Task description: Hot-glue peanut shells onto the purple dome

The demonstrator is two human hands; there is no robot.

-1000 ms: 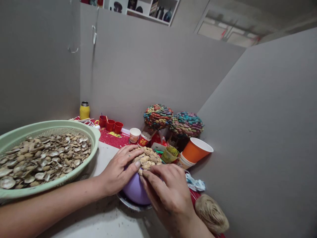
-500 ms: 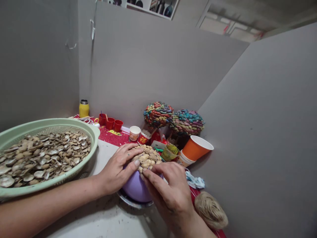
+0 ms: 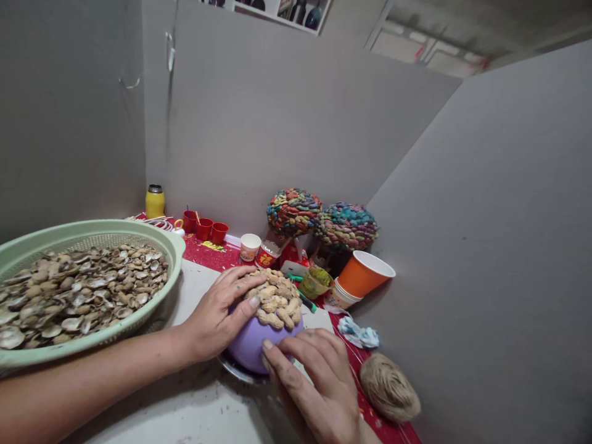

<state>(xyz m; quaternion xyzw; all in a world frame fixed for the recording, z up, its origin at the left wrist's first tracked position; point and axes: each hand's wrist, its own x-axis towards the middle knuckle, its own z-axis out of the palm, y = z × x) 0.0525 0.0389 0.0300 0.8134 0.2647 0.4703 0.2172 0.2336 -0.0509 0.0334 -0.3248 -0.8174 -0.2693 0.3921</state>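
Observation:
A purple ball-like form [image 3: 253, 346] rests in a shallow metal dish [image 3: 240, 372], its top covered with peanut shells [image 3: 274, 301]. My left hand [image 3: 217, 311] lies on its left side, fingers spread over the shells and thumb at their edge. Beside the lower right of the purple form is my right hand [image 3: 312, 376], thumb and forefinger close together below the shells. Whether anything is between those fingertips is not visible. A green basket [image 3: 178, 246] full of loose shells [image 3: 87, 290] stands at the left.
Behind are red cups [image 3: 204, 229], a white paper cup [image 3: 250, 246], a yellow bottle [image 3: 155, 202] and two colourful shell-covered balls [image 3: 294, 211]. To the right are an orange cup [image 3: 365, 277], a crumpled cloth [image 3: 358, 333] and a twine ball [image 3: 390, 387], near the grey wall.
My right hand has moved down from the shells' front edge to the bare purple surface, uncovering shells there. My left hand stays on the form. The view has shifted slightly.

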